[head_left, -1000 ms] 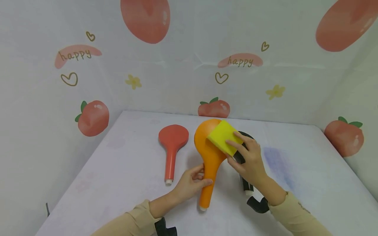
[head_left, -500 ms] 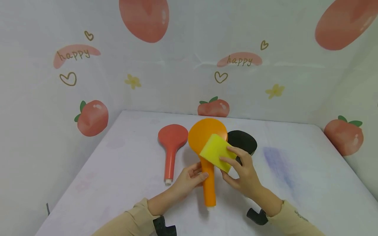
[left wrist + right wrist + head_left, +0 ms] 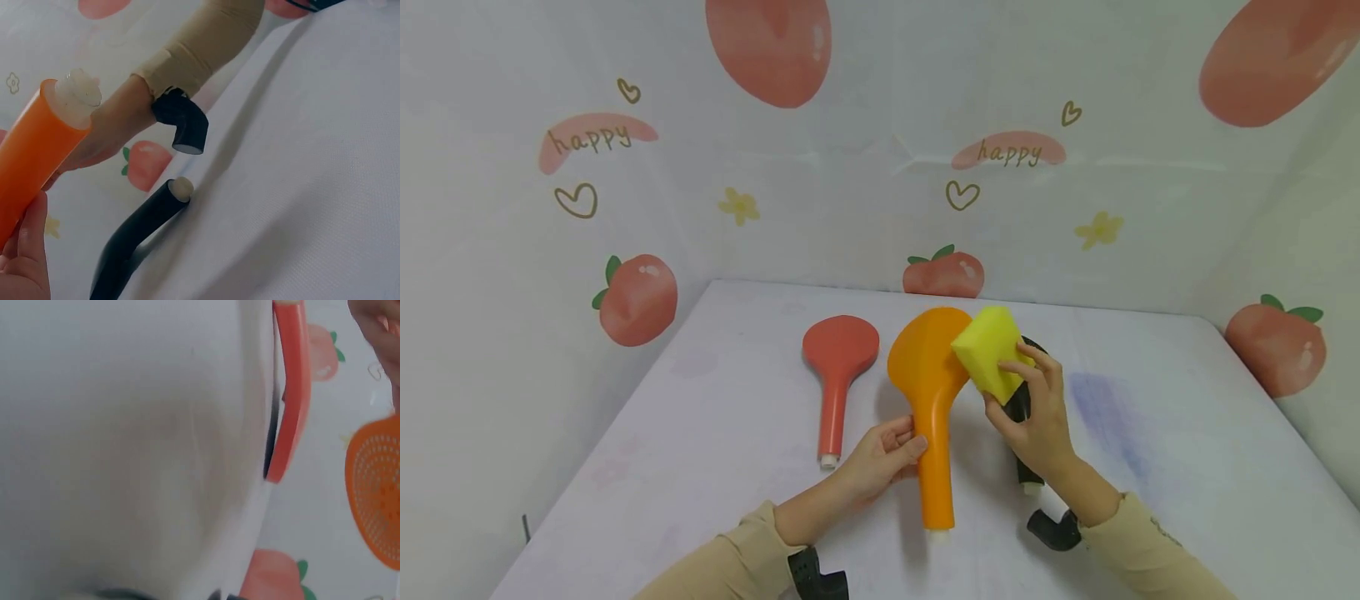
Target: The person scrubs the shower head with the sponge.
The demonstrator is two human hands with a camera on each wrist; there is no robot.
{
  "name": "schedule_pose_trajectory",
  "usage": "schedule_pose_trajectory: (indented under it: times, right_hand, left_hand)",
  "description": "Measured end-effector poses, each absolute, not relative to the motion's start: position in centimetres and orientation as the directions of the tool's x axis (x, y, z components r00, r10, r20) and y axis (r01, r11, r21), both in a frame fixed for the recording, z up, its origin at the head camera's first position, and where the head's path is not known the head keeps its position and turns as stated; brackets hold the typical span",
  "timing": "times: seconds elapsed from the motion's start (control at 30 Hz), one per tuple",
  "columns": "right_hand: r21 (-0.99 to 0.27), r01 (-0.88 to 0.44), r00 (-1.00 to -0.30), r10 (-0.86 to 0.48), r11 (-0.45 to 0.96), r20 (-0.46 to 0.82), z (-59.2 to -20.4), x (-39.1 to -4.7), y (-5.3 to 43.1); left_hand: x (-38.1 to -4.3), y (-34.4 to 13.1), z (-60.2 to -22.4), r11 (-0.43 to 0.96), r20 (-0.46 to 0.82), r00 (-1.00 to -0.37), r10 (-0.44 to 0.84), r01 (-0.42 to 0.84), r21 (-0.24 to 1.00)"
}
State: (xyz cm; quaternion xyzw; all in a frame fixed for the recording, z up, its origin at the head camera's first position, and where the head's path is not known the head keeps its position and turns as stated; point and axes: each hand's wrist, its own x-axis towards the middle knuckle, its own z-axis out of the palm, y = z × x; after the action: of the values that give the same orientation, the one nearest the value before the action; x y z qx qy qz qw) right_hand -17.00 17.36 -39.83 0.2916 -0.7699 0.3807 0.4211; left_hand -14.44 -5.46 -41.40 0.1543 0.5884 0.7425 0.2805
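My left hand [image 3: 883, 454] grips the handle of an orange shower head [image 3: 931, 358], its round head pointing away from me and a shadow on the table below it. The pale end fitting [image 3: 81, 90] of that handle shows up close in the left wrist view. Small holes cover the underside of the orange head [image 3: 378, 494] in the right wrist view. Between the thumb and fingers of my right hand [image 3: 1037, 408] is a yellow sponge [image 3: 992, 354], overlapping the right edge of the orange head in the head view.
A red shower head [image 3: 841, 350] lies on the white table [image 3: 722, 417] to the left. Right of the orange one lies a black shower head [image 3: 1024, 467], partly hidden behind my right hand and the sponge. Black wrist mounts [image 3: 1052, 531] sit at both cuffs. A printed cloth wall [image 3: 820, 250] stands behind.
The sponge went from the upper right of the orange head down to its neck, then back up to the right edge. The shower head has turned slightly in my left hand.
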Motion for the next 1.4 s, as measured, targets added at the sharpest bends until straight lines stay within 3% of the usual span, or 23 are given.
schedule_pose_trajectory:
  times: [0.27, 0.43, 0.67, 0.77, 1.13, 1.27, 1.4]
  right_hand:
    - [-0.157, -0.842, -0.334, -0.271, 0.516, 0.903, -40.4, -15.7, 15.8]
    - [-0.228, -0.834, -0.377, -0.217, 0.503, 0.901, -40.1, -16.2, 16.3]
    - [-0.469, -0.732, -0.566, -0.058, 0.495, 0.822, -39.3, -17.5, 17.7]
    - [-0.517, -0.701, -0.609, -0.037, 0.491, 0.792, -39.3, -17.6, 17.9]
    - [-0.365, -0.809, -0.473, -0.142, 0.461, 0.869, -39.6, -16.3, 16.8]
    - [-0.397, -0.804, -0.493, -0.122, 0.442, 0.862, -39.0, -16.7, 17.1]
    - [-0.467, -0.757, -0.562, -0.09, 0.457, 0.822, -38.5, -17.2, 17.6]
  left_hand:
    - [-14.7, -5.6, -41.7, -0.184, -0.063, -0.771, 0.634, -0.229, 0.956]
    - [-14.5, -5.8, -41.5, -0.187, -0.054, -0.752, 0.657, -0.231, 0.955]
    - [-14.4, -5.8, -41.7, -0.163, -0.059, -0.724, 0.688, -0.234, 0.959]
    - [-14.4, -5.7, -41.8, -0.163, -0.05, -0.72, 0.692, -0.223, 0.961]
    - [-14.4, -5.8, -41.6, -0.125, -0.032, -0.766, 0.642, -0.146, 0.981]
    - [-14.4, -5.8, -41.8, -0.095, -0.045, -0.766, 0.641, -0.138, 0.986]
    - [-14.3, -5.7, -42.2, -0.065, -0.056, -0.753, 0.655, -0.13, 0.989]
